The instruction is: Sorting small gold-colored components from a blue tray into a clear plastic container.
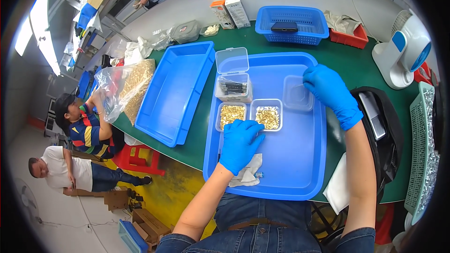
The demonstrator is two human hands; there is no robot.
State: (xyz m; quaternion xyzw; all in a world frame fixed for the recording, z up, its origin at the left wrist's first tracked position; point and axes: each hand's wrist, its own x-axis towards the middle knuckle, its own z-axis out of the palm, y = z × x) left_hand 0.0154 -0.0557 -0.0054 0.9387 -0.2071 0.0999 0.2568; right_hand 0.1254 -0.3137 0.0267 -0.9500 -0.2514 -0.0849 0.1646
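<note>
I saw my left hand [240,144] in a blue glove lying flat on the big blue tray [300,178], its fingers spread loose and holding nothing. The tips touched the near edge of two small clear boxes. The left box [231,115] and the right box [267,116] were both full of tiny gold bits, and they sat side by side, touching. My right hand [328,91] was up on an empty clear box [296,93], just behind the right gold one. Its fingers curled over the far rim, but I could not tell if they really gripped it.

I thought the empty box would be very light and stiff, and a bit slippery under a glove. I would pinch it by two side walls. The full boxes looked heavier, and the little bits could spill if tipped, so I would hold those low and level.

A crumpled white cloth [248,173] lay under my left wrist. A box with dark parts and an open lid [233,86] stood behind the gold ones.
</note>
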